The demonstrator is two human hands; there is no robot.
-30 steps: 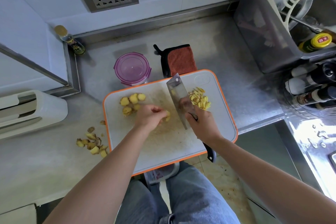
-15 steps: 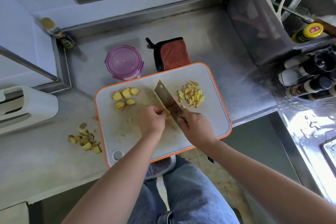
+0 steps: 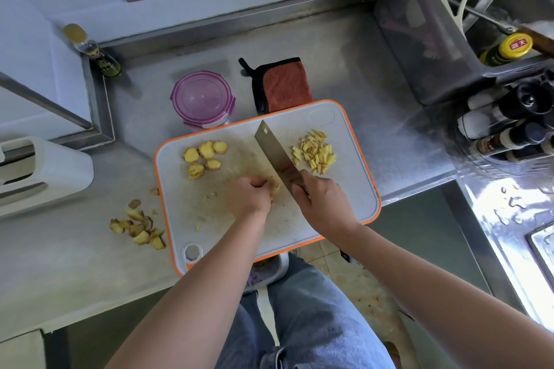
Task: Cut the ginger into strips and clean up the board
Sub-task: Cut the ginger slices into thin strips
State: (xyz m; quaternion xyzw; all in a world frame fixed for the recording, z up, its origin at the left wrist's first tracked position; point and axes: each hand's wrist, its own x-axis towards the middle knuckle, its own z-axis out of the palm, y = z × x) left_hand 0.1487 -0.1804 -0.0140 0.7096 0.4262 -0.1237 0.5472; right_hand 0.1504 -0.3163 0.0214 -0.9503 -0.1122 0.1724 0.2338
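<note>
Head view: on the white, orange-rimmed plastic cutting board (image 3: 361,141), the left hand (image 3: 247,198) pins a small pale-yellow ginger piece (image 3: 275,186) under curled fingers; the right hand (image 3: 323,204) grips the broad steel cleaver (image 3: 277,156) beside it. Ginger seems firm, light, slippery (keep fingertips tucked).

Both forearms are reaching forward and inward. The left grip (image 3: 247,198) is pinching a ginger piece (image 3: 276,186), fingers curled. The right grip (image 3: 322,202) is clasping the knife (image 3: 274,153).

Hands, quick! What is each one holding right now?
Left hand: fingers curled on a ginger piece, holding it on the board.
Right hand: gripping the knife.
</note>
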